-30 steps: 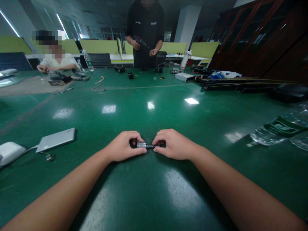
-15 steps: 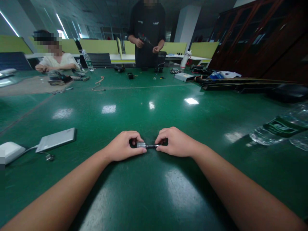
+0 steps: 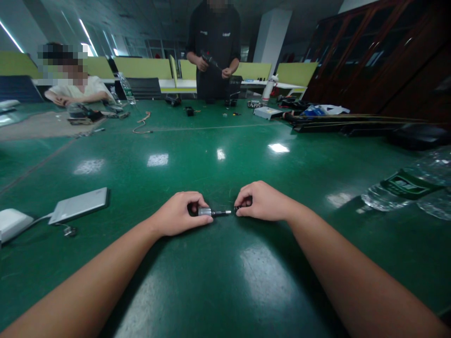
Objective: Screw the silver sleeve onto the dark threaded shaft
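My left hand (image 3: 181,212) is closed around a silver cylinder with a thin shaft (image 3: 205,211), which looks like a small motor or tool body. The dark shaft points right and ends in a bright metal tip. To the right of that tip, a short gap away, my right hand (image 3: 262,201) pinches a small dark round part (image 3: 237,208). Fingers cover most of this part, so its kind cannot be made out. Both hands are low over the green table (image 3: 197,272).
On the left lie a grey flat box (image 3: 79,205) and a white device (image 3: 14,224) joined by a cable. Water bottles (image 3: 405,190) lie at the right. Across the table one person (image 3: 214,47) stands holding a power drill, another (image 3: 79,91) sits. Tools and parts litter the far edge.
My right hand has drawn away to the right and slightly up with the small dark part, baring the shaft's tip. My left hand has hardly moved.
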`<state>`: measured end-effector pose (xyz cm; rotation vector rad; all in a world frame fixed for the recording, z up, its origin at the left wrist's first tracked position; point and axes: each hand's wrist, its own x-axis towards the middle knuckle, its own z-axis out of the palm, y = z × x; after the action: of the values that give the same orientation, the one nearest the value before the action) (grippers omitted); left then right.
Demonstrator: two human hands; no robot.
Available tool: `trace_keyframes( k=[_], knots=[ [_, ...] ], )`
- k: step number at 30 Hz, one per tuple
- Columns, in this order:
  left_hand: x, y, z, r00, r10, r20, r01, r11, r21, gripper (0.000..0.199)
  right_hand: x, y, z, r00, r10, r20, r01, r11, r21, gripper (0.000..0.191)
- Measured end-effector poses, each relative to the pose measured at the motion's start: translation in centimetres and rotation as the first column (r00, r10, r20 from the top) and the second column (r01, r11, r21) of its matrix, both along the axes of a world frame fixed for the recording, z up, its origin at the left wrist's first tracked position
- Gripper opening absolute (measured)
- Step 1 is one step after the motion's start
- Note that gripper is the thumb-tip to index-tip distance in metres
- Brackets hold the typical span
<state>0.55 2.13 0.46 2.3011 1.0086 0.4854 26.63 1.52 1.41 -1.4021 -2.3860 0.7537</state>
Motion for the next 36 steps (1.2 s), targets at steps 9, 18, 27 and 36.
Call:
trace_keyframes(
  k=[9,18,27,36],
  knots=[
    [0.2,0.0,0.0,1.0,-0.001,-0.012,0.001,1.0,-0.004,0.026,-0.6,-0.2,-0.1,0.996,0.073,-0.051,-0.073,0.997,0.004,0.012],
    [0.0,0.0,-0.2,1.0,0.008,0.007,-0.008,1.0,0.005,0.023,-2.6,-1.0,-1.0,0.953,0.035,-0.301,-0.047,0.998,-0.033,0.043],
    [0.2,-0.1,0.0,1.0,0.003,0.002,-0.003,1.0,-0.01,0.025,-3.4,-1.3,-1.2,0.975,0.105,-0.197,-0.085,0.991,0.105,0.024],
    [0.4,0.0,0.0,1.0,-0.018,-0.009,0.018,1.0,0.012,0.031,-4.4,-1.6,-1.5,0.984,0.073,-0.162,-0.049,0.988,0.149,0.012]
  ],
)
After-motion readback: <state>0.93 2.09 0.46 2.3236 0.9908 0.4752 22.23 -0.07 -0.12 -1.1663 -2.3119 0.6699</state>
